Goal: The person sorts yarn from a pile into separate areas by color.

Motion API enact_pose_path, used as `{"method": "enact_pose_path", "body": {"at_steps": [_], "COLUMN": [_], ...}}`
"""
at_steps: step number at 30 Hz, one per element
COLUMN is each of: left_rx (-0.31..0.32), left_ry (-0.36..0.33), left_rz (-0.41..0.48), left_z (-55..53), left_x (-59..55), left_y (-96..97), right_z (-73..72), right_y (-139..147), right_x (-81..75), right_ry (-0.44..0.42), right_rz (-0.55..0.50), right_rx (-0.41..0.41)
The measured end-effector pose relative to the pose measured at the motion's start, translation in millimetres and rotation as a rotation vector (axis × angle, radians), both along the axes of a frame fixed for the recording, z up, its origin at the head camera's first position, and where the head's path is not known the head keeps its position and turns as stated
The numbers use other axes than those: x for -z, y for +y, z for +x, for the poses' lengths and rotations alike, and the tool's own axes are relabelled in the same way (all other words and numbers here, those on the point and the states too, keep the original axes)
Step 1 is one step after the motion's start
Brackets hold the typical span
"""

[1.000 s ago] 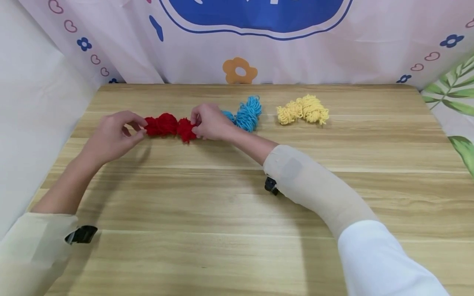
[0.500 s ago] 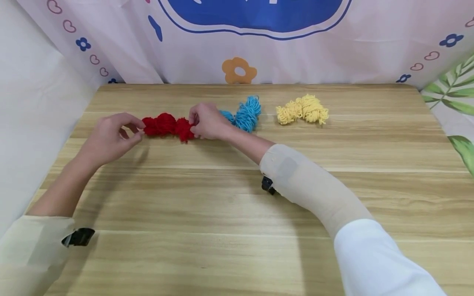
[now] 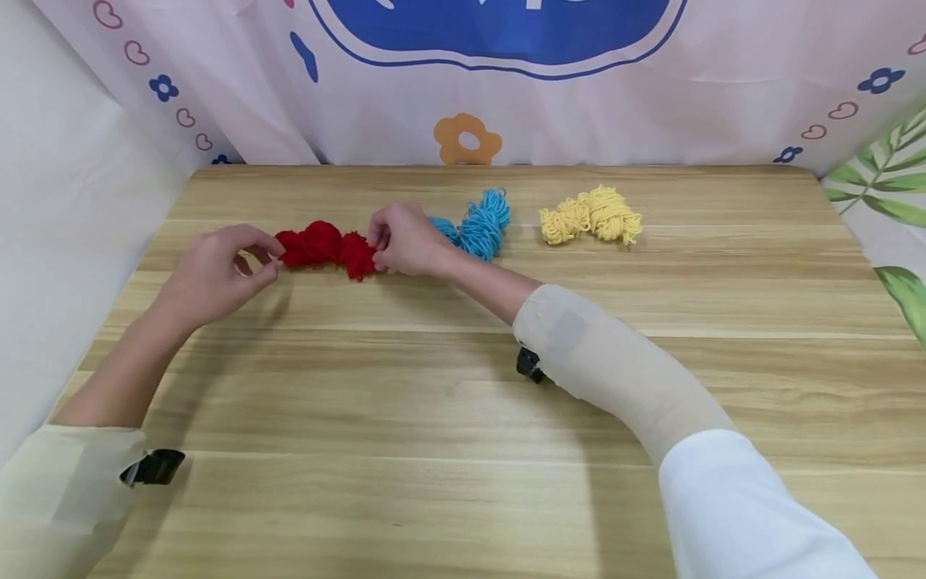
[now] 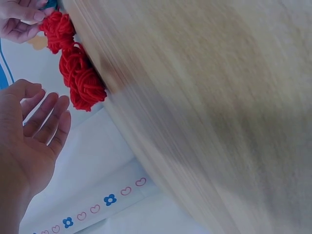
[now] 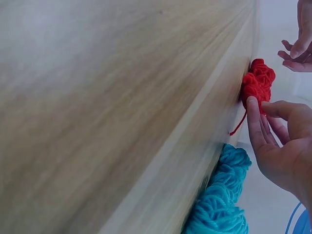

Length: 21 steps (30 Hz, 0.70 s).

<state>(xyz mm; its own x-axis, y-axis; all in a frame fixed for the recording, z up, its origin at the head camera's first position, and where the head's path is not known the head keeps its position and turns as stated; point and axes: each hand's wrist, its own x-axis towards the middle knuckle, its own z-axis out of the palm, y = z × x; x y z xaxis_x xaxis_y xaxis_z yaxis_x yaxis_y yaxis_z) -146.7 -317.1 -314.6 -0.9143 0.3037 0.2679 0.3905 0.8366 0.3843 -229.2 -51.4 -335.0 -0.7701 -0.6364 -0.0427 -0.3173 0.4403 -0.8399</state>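
Observation:
A red yarn bundle, pinched in the middle into two lumps, lies toward the left of the wooden table. Thumb and fingertips of my right hand pinch its right end; the right wrist view shows the fingers against the red strands, with a loose red tail hanging. At the other end my left hand hovers with relaxed, spread fingers. In the left wrist view, a gap shows between that hand and the red yarn. Just behind my right hand, a blue yarn bundle is partly hidden.
A yellow yarn bundle lies right of the blue one. The wooden table ends at the back against a printed cloth with hearts and flowers. White cloth hangs along the left side.
The red yarn bundle has shifted slightly left, together with my right hand. My left hand has drawn a little left too. The blue and yellow bundles stay put.

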Motion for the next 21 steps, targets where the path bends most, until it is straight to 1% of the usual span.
{"method": "enact_pose_path", "body": {"at_steps": [5, 10, 17, 21], "left_rx": [0.003, 0.009, 0.022, 0.027], "left_ry": [-0.005, -0.010, -0.014, -0.031], "left_rz": [0.003, 0.003, 0.001, 0.008], "left_z": [-1.0, -1.5, -1.0, -1.1], "left_x": [-0.3, -0.5, -0.4, 0.3], "left_y": [0.5, 2.3, 5.8, 7.8], "right_z": [0.7, 2.7, 7.5, 10.5], "right_y": [0.6, 4.9, 24.1, 38.5], "right_x": [0.3, -2.0, -6.4, -9.7], "right_ry": [-0.032, -0.038, 0.027, 0.040], "right_rz": [0.002, -0.013, -0.035, -0.032], "right_rx": [-0.022, -0.045, -0.097, -0.106]}}
